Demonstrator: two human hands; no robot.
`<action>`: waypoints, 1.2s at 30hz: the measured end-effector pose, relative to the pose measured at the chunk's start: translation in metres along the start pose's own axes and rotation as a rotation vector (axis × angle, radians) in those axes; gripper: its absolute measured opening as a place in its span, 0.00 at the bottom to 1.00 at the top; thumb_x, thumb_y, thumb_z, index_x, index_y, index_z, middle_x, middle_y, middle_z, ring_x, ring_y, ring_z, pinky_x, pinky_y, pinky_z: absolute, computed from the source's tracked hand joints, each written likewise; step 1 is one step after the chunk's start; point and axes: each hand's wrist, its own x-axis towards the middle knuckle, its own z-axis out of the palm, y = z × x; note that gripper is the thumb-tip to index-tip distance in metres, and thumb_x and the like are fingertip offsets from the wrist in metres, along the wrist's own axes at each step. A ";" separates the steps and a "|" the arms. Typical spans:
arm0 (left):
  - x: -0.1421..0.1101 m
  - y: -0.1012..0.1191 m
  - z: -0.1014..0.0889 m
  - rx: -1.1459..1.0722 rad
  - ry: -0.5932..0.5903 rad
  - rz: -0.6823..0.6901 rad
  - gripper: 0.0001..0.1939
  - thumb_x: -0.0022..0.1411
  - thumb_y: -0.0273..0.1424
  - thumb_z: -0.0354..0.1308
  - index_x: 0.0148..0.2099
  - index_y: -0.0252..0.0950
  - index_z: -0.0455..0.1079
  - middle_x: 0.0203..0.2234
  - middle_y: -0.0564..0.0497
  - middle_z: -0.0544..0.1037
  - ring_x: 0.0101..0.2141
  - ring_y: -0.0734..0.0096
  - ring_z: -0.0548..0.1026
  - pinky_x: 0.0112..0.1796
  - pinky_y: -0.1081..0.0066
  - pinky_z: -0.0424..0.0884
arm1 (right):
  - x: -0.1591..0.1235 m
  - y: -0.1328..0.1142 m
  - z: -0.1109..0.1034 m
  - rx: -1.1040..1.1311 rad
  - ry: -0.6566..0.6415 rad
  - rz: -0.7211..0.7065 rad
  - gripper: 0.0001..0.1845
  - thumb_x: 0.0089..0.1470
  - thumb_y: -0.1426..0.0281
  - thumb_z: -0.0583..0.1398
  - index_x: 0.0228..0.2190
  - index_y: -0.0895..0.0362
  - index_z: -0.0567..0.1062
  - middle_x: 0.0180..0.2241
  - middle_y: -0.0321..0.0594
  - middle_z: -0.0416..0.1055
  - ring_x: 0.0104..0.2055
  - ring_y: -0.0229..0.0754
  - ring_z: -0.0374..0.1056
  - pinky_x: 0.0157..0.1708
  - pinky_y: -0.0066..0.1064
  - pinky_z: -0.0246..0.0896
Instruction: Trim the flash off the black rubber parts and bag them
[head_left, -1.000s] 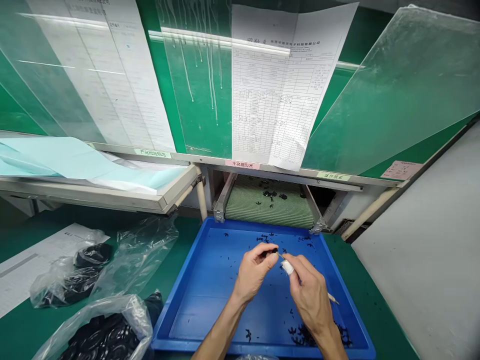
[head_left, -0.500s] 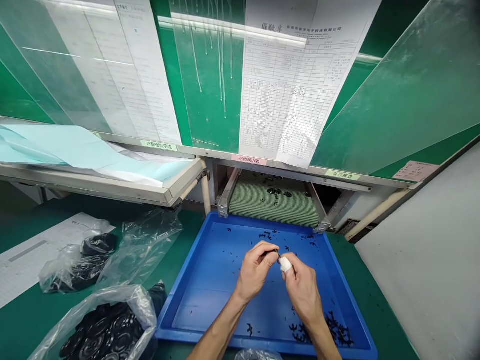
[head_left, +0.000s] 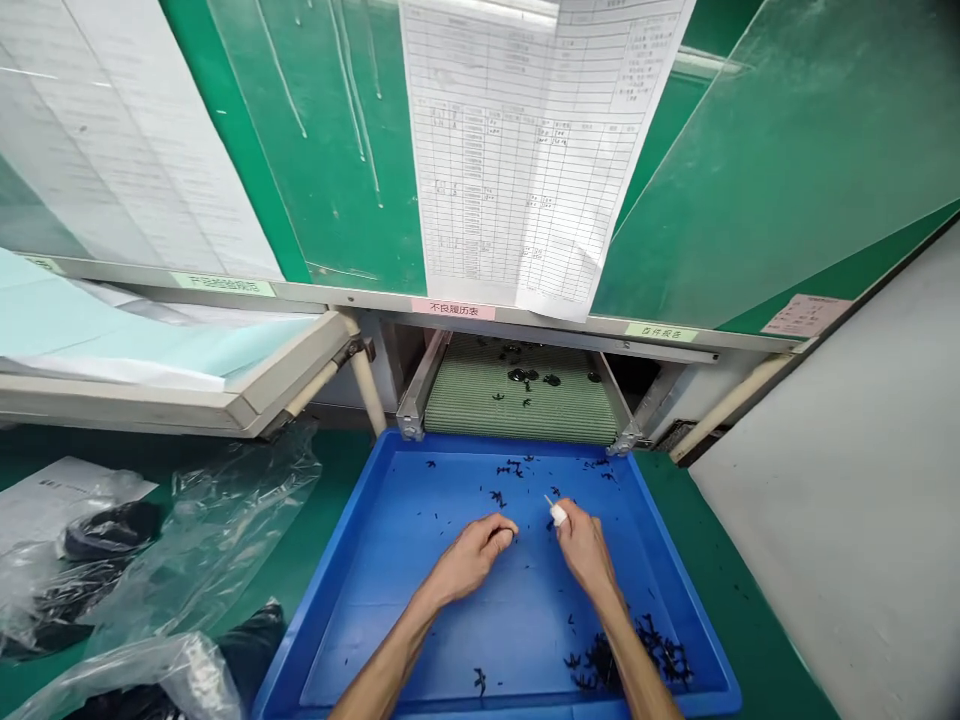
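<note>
Over the blue tray, my left hand is closed, with a small dark edge showing at its fingertips, apparently a black disc-like part mostly hidden by the fingers. My right hand is held to the right of it, a short gap away, with its fingers pinched. White wrapping covers a digit of that hand, and a thin pale tip sticks out past it; what it belongs to is hidden. Small black scraps lie in the tray, with a larger heap near my right forearm.
A green ribbed conveyor carrying black round parts ends at the tray's far edge. Clear bags with black parts lie to the left. A document shelf juts out at upper left; a white wall stands at right.
My hands were together over the tray and have moved apart. The left has gone left and down. More black scraps lie in the tray near where they met. The view has shifted right.
</note>
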 end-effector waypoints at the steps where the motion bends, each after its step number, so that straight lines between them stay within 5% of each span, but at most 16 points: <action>1: 0.004 0.001 0.000 -0.125 0.018 -0.062 0.08 0.58 0.34 0.51 0.35 0.36 0.69 0.26 0.53 0.70 0.26 0.74 0.63 0.27 0.74 0.57 | -0.001 0.004 0.000 -0.025 0.002 -0.007 0.11 0.49 0.75 0.47 0.27 0.54 0.68 0.19 0.33 0.61 0.23 0.37 0.56 0.25 0.26 0.43; 4: 0.026 0.018 -0.002 -0.527 0.098 -0.163 0.03 0.52 0.28 0.52 0.31 0.35 0.64 0.28 0.50 0.71 0.22 0.78 0.61 0.22 0.76 0.52 | -0.008 0.010 0.007 -0.099 -0.068 -0.050 0.12 0.51 0.75 0.47 0.28 0.54 0.69 0.21 0.33 0.65 0.24 0.37 0.59 0.27 0.26 0.46; 7: 0.066 0.055 -0.006 -0.617 0.098 -0.055 0.04 0.48 0.24 0.52 0.30 0.33 0.65 0.28 0.48 0.70 0.24 0.77 0.63 0.21 0.76 0.53 | -0.016 0.010 0.017 -0.122 -0.123 -0.071 0.13 0.52 0.75 0.46 0.29 0.54 0.70 0.23 0.34 0.67 0.27 0.38 0.61 0.30 0.26 0.49; 13: 0.173 0.112 -0.016 0.213 0.369 0.175 0.09 0.60 0.32 0.49 0.37 0.34 0.69 0.36 0.44 0.72 0.39 0.64 0.69 0.37 0.68 0.64 | -0.026 0.006 0.025 -0.131 -0.117 -0.120 0.15 0.55 0.75 0.45 0.30 0.53 0.71 0.24 0.35 0.67 0.29 0.39 0.63 0.28 0.25 0.51; 17: 0.222 0.109 -0.012 0.396 0.416 0.147 0.05 0.58 0.29 0.53 0.32 0.33 0.68 0.39 0.39 0.70 0.48 0.53 0.65 0.46 0.61 0.60 | -0.028 0.013 0.031 -0.175 -0.038 -0.147 0.17 0.54 0.78 0.47 0.32 0.50 0.72 0.27 0.35 0.69 0.31 0.39 0.65 0.28 0.23 0.51; 21: 0.237 0.107 -0.007 0.484 0.424 0.134 0.04 0.58 0.26 0.53 0.30 0.32 0.66 0.39 0.37 0.70 0.48 0.50 0.65 0.47 0.58 0.59 | -0.029 0.017 0.033 -0.194 -0.008 -0.141 0.19 0.52 0.79 0.49 0.35 0.48 0.73 0.30 0.36 0.71 0.33 0.40 0.66 0.29 0.23 0.53; 25: 0.211 0.116 -0.004 0.470 0.457 0.164 0.11 0.65 0.31 0.45 0.33 0.34 0.65 0.36 0.41 0.70 0.43 0.59 0.67 0.42 0.64 0.62 | -0.024 0.015 0.022 -0.113 -0.004 -0.135 0.17 0.51 0.78 0.48 0.31 0.52 0.73 0.25 0.36 0.70 0.28 0.39 0.66 0.26 0.23 0.53; 29: 0.137 0.107 0.012 0.314 0.408 0.161 0.21 0.68 0.41 0.35 0.38 0.35 0.65 0.28 0.49 0.69 0.27 0.73 0.66 0.28 0.73 0.62 | -0.019 0.010 0.000 0.047 0.125 -0.104 0.19 0.52 0.76 0.46 0.37 0.55 0.74 0.23 0.36 0.71 0.25 0.38 0.67 0.24 0.24 0.55; 32: 0.073 0.091 0.029 -0.306 0.253 0.138 0.20 0.62 0.46 0.48 0.39 0.34 0.66 0.27 0.51 0.68 0.24 0.78 0.61 0.24 0.76 0.56 | -0.024 -0.005 -0.022 0.125 0.232 -0.163 0.18 0.54 0.72 0.47 0.38 0.57 0.74 0.25 0.38 0.73 0.25 0.38 0.67 0.25 0.25 0.58; 36: 0.018 0.078 0.047 -0.666 0.217 0.046 0.20 0.56 0.44 0.58 0.41 0.32 0.69 0.27 0.51 0.68 0.24 0.80 0.59 0.23 0.76 0.51 | -0.044 -0.038 -0.043 0.137 0.318 -0.277 0.16 0.56 0.70 0.48 0.38 0.56 0.75 0.33 0.41 0.75 0.31 0.39 0.70 0.30 0.27 0.63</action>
